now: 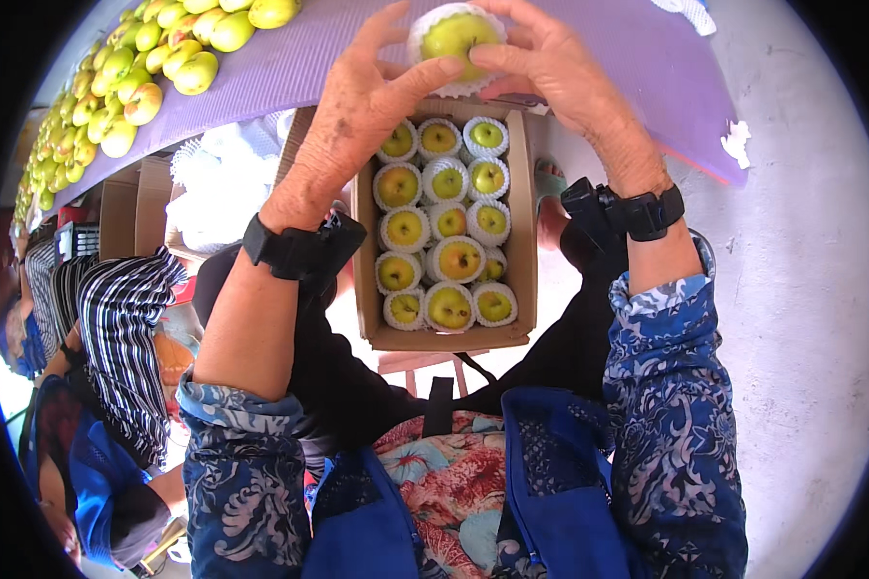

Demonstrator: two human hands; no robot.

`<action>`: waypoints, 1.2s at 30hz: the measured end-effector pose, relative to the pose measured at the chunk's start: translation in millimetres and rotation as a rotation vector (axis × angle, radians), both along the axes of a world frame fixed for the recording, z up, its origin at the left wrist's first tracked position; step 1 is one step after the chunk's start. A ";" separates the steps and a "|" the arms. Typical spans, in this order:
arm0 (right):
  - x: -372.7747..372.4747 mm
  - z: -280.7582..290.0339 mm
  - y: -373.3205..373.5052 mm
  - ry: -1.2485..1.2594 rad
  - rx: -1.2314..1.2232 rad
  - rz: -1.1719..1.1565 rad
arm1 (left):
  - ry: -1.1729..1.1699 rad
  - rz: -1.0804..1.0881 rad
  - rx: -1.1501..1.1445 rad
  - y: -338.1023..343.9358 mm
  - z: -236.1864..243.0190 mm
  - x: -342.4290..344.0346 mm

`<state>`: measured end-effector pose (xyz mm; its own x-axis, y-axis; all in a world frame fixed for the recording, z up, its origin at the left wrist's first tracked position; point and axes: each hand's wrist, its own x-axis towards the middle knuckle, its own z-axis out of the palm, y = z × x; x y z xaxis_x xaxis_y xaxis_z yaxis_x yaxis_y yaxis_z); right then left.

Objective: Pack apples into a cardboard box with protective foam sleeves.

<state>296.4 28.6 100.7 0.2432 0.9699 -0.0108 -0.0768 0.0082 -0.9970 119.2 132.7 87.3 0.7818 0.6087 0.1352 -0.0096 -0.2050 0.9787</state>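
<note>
My left hand (381,82) and my right hand (546,72) hold a yellow-green apple (446,39) in a white foam net sleeve near the top of the view, both thumbs on it, fingers curved round its sides. Below them is an open cardboard box (521,222) holding several green and yellow apples (451,259) in white foam sleeves, set in rows. Both my wrists wear black straps with small devices.
A purple padded table (666,96) bears a pile of loose apples (116,87) at left. Below it stand cardboard boxes (116,212) and white foam sleeves (217,179). Other people (116,347) sit at left. Grey floor (792,338) lies at right; a stool (415,367) is under the box.
</note>
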 end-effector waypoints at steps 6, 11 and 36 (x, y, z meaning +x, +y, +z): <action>-4.5 -9.4 -4.7 -0.092 0.061 0.103 | 0.238 -0.018 0.030 -14.9 9.1 3.0; 0.3 -11.3 -14.0 -0.156 -0.003 0.134 | 0.059 -0.079 0.037 -18.5 -11.1 9.9; -8.7 -35.1 -74.2 -0.371 -0.230 0.271 | 0.580 -0.042 0.366 -95.4 -114.8 -48.5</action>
<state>287.8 -45.7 65.6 0.0109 0.9814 -0.1918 0.3139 -0.1855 -0.9312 70.7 37.2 -27.6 0.8119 0.5710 -0.1212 0.4797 -0.5345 0.6958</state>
